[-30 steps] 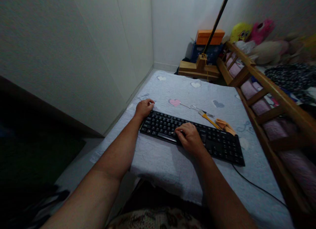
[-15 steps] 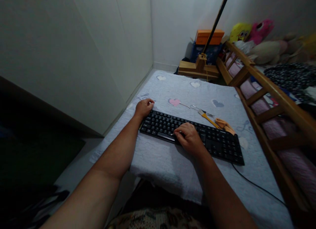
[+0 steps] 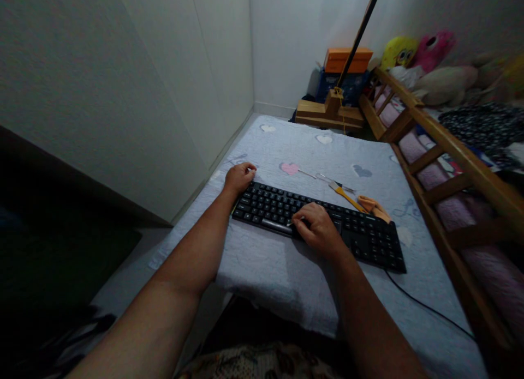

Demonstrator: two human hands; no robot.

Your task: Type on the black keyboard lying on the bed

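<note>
Nearest: black rubbery cable [image 3: 429,311] on the pale-blue cloth-covered counter [image 3: 266,264], meeting the near edge of the long black plastic keyboard [image 3: 354,234] toward its right end. Keyboard's long axis runs left-right, slanted, right end nearer the wearer. Right hand [image 3: 314,230] is over its middle, by the right end of the space bar; grip pinches a thin whitish item [image 3: 290,223], mostly hidden. Space bar runs left from that grip, so right hand is nearer it. Left hand [image 3: 239,179] is at the far-left corner, fingers curled; can't tell if it's clamping. Beyond: yellow-handled flat brush [image 3: 347,197], folded orange cloth [image 3: 373,208].
</note>
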